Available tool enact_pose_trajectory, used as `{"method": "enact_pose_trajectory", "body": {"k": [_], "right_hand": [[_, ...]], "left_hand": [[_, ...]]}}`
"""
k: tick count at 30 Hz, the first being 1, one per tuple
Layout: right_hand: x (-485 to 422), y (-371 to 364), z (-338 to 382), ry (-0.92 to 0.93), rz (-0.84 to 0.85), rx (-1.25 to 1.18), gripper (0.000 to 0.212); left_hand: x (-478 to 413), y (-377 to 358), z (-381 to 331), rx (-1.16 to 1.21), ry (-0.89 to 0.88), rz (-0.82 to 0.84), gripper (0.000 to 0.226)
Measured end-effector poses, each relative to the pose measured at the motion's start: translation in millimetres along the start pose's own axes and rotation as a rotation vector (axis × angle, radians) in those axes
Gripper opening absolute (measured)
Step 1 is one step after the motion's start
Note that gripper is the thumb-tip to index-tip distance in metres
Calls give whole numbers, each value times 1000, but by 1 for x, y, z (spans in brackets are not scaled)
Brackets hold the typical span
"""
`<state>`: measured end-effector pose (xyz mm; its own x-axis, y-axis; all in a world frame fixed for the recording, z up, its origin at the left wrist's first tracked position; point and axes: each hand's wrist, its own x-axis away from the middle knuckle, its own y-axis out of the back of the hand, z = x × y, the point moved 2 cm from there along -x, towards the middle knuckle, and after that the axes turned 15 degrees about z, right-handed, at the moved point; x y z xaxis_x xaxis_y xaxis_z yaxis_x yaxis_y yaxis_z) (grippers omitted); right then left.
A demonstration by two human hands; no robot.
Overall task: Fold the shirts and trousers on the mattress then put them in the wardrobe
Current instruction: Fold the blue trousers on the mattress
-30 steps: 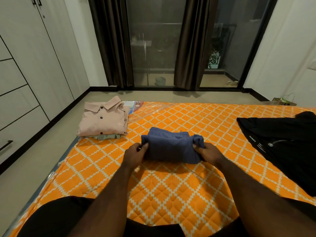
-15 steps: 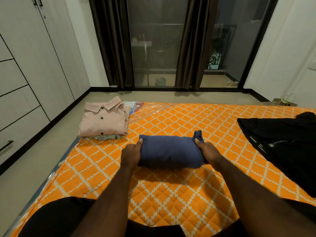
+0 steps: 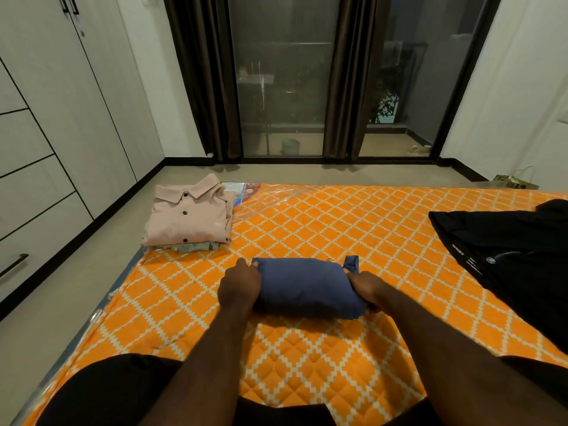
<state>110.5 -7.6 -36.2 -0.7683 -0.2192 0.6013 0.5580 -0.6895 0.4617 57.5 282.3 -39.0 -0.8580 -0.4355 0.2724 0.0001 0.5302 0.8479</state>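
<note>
A folded blue garment (image 3: pixel 304 285) lies as a compact bundle in the middle of the orange patterned mattress (image 3: pixel 338 229). My left hand (image 3: pixel 239 284) grips its left end and my right hand (image 3: pixel 367 287) grips its right end. A small blue flap sticks up at the bundle's far right corner. A folded pink shirt (image 3: pixel 189 218) sits on another folded greenish garment (image 3: pixel 196 246) at the mattress's far left corner. An unfolded black garment (image 3: pixel 507 250) is spread out on the right side.
The white wardrobe (image 3: pixel 46 133) with drawers and dark handles runs along the left wall, across a strip of bare floor (image 3: pixel 76 287). Dark curtains and glass doors (image 3: pixel 282 87) stand beyond the mattress. My knees in black shorts fill the bottom edge.
The blue garment has been folded over away from me into a tighter bundle. Both hands stayed on its ends and shifted slightly forward with it.
</note>
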Motion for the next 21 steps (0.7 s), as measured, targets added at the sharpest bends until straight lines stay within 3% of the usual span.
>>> {"method": "enact_pose_trajectory", "body": {"k": [4, 8, 10, 12, 16, 21], "right_hand": [[-8, 3, 3, 11, -134, 103, 50], [5, 3, 25, 220, -443, 127, 63], [10, -3, 41, 358, -523, 297, 61], [11, -15, 51, 459, -490, 474, 56], [2, -43, 45, 367, -294, 648, 57], [-1, -47, 30, 231, -286, 604, 64]], "left_hand": [[16, 1, -27, -56, -373, -246, 37], [27, -12, -54, -210, -645, -187, 57], [30, -28, -58, -319, -663, -128, 61], [29, -39, -56, -364, -643, -96, 63], [27, -40, -51, -350, -554, -44, 58], [27, -39, -42, -307, -393, 34, 59]]}}
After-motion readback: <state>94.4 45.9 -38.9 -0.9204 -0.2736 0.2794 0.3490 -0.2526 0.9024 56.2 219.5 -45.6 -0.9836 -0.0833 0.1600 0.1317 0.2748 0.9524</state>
